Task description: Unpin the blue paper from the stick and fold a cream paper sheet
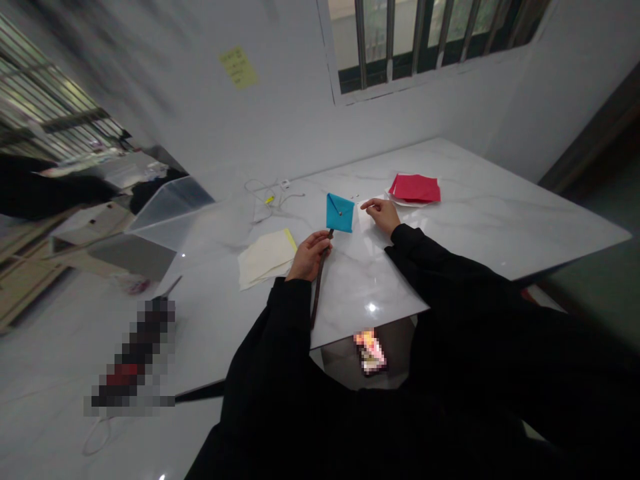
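Near the front edge of the marble tabletop (500, 200), the left hand (310, 257) closes its fingers (316, 241) around a dark stick (320, 287), whose tip meets a blue paper square (340, 213). Just beside it, the right hand (383, 215) curls over a white paper sheet (367, 223); whether it grips cannot be told.

You've got two hands (309, 256) (383, 217) out there, with one blue folded square (340, 213), one dark strip (319, 287), one red folded sheet (415, 188), and one cream paper stack (265, 259)!
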The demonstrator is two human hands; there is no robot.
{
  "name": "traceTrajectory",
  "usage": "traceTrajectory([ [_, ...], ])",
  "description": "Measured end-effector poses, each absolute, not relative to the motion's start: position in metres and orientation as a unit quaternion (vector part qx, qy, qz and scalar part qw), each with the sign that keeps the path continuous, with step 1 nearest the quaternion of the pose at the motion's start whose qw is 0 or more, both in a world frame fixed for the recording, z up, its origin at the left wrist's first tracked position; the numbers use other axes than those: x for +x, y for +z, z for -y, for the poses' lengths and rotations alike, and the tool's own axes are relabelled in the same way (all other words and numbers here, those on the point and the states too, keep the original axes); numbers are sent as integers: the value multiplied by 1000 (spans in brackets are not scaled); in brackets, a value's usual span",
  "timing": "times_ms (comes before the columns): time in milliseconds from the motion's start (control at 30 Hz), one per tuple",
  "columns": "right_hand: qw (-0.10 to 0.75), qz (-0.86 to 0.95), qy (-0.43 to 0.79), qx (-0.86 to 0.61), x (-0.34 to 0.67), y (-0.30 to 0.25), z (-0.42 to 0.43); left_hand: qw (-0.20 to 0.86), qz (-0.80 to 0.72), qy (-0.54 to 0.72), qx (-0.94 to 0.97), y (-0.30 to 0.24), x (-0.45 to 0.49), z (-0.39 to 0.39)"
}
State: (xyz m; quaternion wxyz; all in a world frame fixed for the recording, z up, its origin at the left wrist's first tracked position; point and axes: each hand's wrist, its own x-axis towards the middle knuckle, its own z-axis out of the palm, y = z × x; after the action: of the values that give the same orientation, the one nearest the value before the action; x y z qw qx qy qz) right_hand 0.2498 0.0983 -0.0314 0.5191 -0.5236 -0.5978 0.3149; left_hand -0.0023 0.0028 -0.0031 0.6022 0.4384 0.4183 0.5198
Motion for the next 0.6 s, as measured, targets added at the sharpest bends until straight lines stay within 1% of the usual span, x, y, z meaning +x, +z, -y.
traceTrajectory([
  [600,510,611,303,-525,251,-32,-98,600,-416,520,444,-3,-2,-2],
])
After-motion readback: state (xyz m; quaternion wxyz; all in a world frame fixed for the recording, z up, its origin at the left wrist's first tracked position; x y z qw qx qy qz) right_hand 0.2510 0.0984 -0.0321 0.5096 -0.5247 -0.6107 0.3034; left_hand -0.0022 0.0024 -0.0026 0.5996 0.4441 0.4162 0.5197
